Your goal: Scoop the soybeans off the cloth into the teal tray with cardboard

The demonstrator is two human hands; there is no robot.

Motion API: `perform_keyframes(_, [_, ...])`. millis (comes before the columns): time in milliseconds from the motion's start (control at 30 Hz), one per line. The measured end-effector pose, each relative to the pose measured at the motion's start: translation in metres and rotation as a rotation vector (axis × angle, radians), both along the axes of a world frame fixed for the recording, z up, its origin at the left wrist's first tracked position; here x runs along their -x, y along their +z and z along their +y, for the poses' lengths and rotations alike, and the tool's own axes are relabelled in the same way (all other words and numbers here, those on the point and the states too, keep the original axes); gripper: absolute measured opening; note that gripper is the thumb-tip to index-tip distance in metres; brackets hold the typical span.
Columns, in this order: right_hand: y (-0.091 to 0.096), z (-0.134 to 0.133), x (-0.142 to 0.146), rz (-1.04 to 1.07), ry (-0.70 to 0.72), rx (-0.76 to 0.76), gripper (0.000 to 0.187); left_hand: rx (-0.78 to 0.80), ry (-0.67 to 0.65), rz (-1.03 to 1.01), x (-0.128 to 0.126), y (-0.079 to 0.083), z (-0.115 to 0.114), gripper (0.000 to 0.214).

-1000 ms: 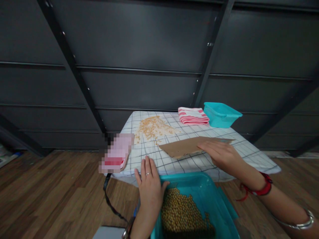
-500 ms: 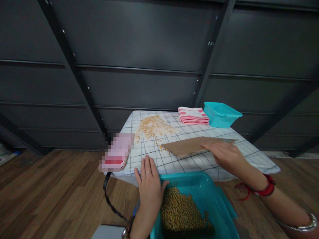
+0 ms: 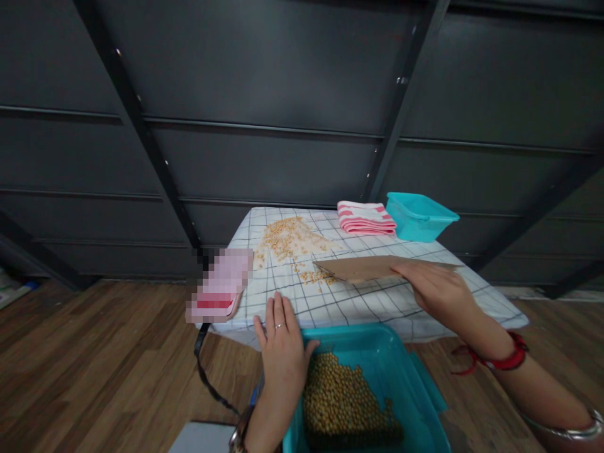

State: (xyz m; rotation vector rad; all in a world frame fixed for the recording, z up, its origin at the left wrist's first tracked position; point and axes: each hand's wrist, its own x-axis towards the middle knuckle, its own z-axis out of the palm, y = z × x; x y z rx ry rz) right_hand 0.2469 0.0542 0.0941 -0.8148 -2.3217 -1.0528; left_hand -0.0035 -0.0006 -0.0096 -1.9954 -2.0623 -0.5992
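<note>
Cardboard [image 3: 363, 269] in right hand [image 3: 436, 292]: long axis sideways, tip pointing left.

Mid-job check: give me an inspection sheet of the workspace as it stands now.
Surface: checked cloth, creased in places.
Job's things: yellow and whitish grains spread at the far left, some loose by the left end of the cardboard; tub at the near edge, beans inside.
Clutter: folded towel beside a blue box at the back; pink item at the left, pixelated.
Hands: left hand open, fingers on the near edge, thumb by the tub's rim; right hand gripping the cardboard.
Cables: black cord hanging at the left; its ends unclear.
Surroundings: dark panelled wall, wood-look floor.
</note>
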Motion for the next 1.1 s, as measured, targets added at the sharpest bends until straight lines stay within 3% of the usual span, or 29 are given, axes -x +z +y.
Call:
perform_keyframes(133, [-0.002,0.001,0.001,-0.033,0.003,0.027,0.034,-0.002,0.007,-0.004,0.0,0.001,0.001,0.067])
perform_keyframes(400, [-0.004,-0.026,-0.009,-0.013,0.045,0.085,0.038,0.026,-0.009,-0.005,0.001,-0.001,0.001,0.07])
perform_keyframes(633, [0.0,-0.005,-0.006,-0.042,-0.025,-0.042,0.031,0.031,0.0,0.001,0.0,0.0,0.001,0.071])
perform_keyframes(767, [-0.003,0.0,-0.006,-0.068,-0.029,-0.038,0.031,0.051,0.006,-0.005,-0.001,0.002,0.0,0.07])
perform_keyframes(933, [-0.01,-0.016,-0.02,-0.017,-0.004,0.041,0.035,0.04,-0.013,-0.009,0.001,-0.002,0.001,0.071])
perform_keyframes(1100, [-0.004,-0.034,-0.019,-0.045,0.022,0.064,0.041,0.026,-0.018,-0.009,0.002,-0.006,0.001,0.071])
